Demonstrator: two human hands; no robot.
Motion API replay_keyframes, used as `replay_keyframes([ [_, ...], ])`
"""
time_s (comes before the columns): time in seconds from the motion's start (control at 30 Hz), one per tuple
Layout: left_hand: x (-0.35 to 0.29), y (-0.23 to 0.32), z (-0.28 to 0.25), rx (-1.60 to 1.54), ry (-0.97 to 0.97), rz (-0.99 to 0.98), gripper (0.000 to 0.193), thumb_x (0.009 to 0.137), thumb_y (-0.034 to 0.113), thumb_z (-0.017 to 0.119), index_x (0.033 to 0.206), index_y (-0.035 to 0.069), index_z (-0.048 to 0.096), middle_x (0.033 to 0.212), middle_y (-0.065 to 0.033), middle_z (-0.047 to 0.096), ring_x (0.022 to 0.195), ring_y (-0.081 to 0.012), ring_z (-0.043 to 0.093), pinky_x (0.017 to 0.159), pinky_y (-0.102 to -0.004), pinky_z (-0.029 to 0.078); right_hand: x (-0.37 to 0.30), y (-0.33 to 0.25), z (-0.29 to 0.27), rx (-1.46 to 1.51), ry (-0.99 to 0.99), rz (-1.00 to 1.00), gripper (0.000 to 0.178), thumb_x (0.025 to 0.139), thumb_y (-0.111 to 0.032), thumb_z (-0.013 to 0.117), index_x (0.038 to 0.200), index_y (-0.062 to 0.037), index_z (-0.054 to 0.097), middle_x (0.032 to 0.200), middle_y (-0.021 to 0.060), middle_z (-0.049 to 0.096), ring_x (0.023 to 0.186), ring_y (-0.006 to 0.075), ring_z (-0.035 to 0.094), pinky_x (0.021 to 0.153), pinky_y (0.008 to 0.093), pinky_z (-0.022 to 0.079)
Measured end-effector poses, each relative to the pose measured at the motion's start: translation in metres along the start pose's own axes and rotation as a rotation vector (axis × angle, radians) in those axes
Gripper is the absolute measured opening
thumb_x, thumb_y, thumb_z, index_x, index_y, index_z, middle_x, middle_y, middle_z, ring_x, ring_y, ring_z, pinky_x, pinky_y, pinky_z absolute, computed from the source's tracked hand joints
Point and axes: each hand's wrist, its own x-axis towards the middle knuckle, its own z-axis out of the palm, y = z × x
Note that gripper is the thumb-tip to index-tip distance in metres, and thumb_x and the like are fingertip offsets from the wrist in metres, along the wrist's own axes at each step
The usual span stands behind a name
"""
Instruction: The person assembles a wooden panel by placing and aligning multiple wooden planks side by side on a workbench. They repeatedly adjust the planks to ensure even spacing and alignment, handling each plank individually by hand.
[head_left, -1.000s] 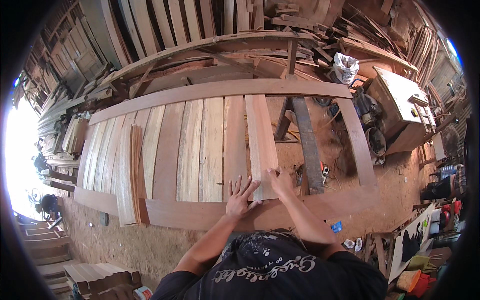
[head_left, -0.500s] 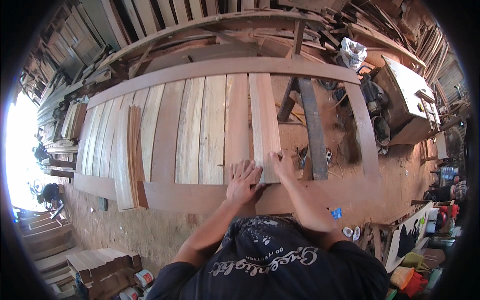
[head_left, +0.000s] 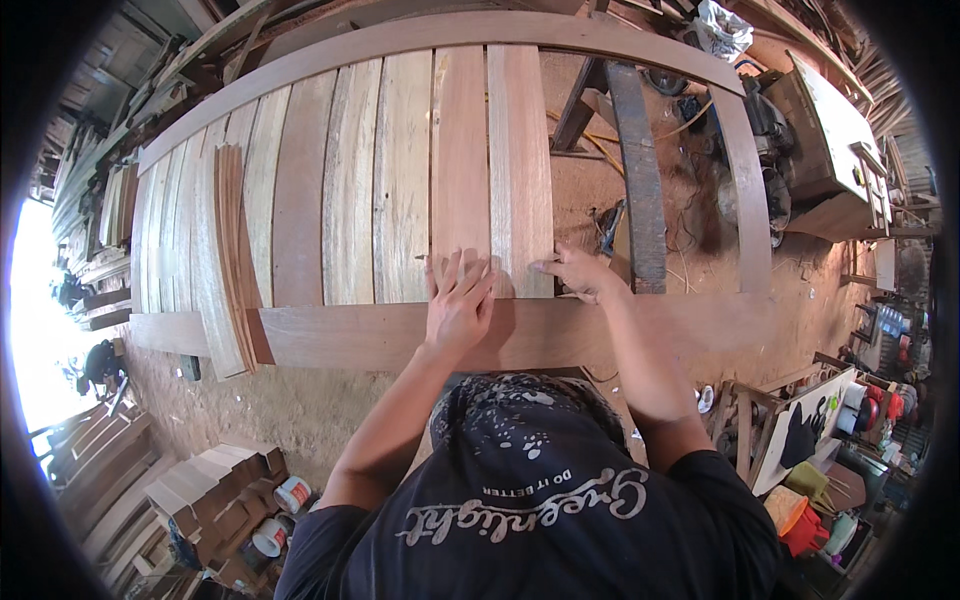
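A long wooden frame (head_left: 350,333) lies before me, filled from the left with upright wooden slats (head_left: 345,200). My left hand (head_left: 458,300) rests flat, fingers apart, on the lower end of a reddish slat (head_left: 460,160). Beside it, the rightmost slat (head_left: 520,180) has a pale streaked left part and a pinkish right part. My right hand (head_left: 588,277) is at that slat's right edge near its lower end, fingers bent, the thumb side touching the edge; the lower fingers are partly hidden. Only a thin line separates the two slats.
A stack of thin strips (head_left: 235,250) lies across the frame's left part. Right of the slats, a dark beam (head_left: 640,190) passes beneath the frame opening. A white-topped cabinet (head_left: 835,120) stands at right. Buckets (head_left: 292,494) and boxes sit at lower left.
The rightmost slat has shifted left against the reddish slat, narrowing the gap at their lower ends. My left hand's fingers have spread further. The view has tilted down, so the frame appears higher.
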Motion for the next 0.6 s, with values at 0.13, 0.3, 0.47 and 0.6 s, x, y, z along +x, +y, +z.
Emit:
replay_keyframes([
  [0.13, -0.017, -0.002, -0.013, 0.024, -0.061, 0.036, 0.04, 0.106, 0.033, 0.074, 0.143, 0.019, 0.079, 0.159, -0.0001, 0.07, 0.163, -0.0381, 0.046, 0.135, -0.0746, 0.018, -0.017, -0.029, 0.01, -0.087, 0.048, 0.073, 0.099, 0.105, -0.044, 0.084, 0.172, 0.0096, 0.034, 0.17, 0.0265, 0.053, 0.158, 0.0301, 0.048, 0.129, 0.0376, 0.038],
  [0.3, -0.015, -0.005, -0.008, 0.033, -0.081, 0.097, 0.036, 0.109, 0.037, 0.069, 0.14, 0.022, 0.081, 0.157, 0.0049, 0.071, 0.163, -0.0344, 0.046, 0.135, -0.0756, 0.02, -0.02, -0.032, 0.012, -0.161, 0.065, 0.054, 0.092, 0.108, -0.043, 0.08, 0.169, 0.0108, 0.037, 0.167, 0.0295, 0.055, 0.155, 0.0326, 0.052, 0.129, 0.0402, 0.039],
  [0.47, -0.013, -0.005, -0.009, 0.036, -0.111, 0.099, 0.037, 0.11, 0.038, 0.067, 0.14, 0.023, 0.082, 0.157, 0.0069, 0.071, 0.163, -0.0316, 0.046, 0.134, -0.0758, 0.02, -0.006, -0.015, 0.001, -0.203, 0.013, 0.023, 0.089, 0.109, -0.046, 0.077, 0.168, 0.0096, 0.041, 0.162, 0.0297, 0.06, 0.153, 0.0329, 0.055, 0.127, 0.0407, 0.042],
  [0.6, -0.014, -0.007, -0.01, 0.021, -0.113, 0.114, 0.037, 0.111, 0.037, 0.066, 0.141, 0.022, 0.082, 0.156, 0.0066, 0.072, 0.163, -0.0311, 0.046, 0.134, -0.0759, 0.019, -0.002, -0.011, 0.001, -0.24, 0.012, 0.033, 0.085, 0.111, -0.041, 0.077, 0.17, 0.0063, 0.039, 0.164, 0.0237, 0.06, 0.151, 0.0277, 0.055, 0.128, 0.0385, 0.04],
])
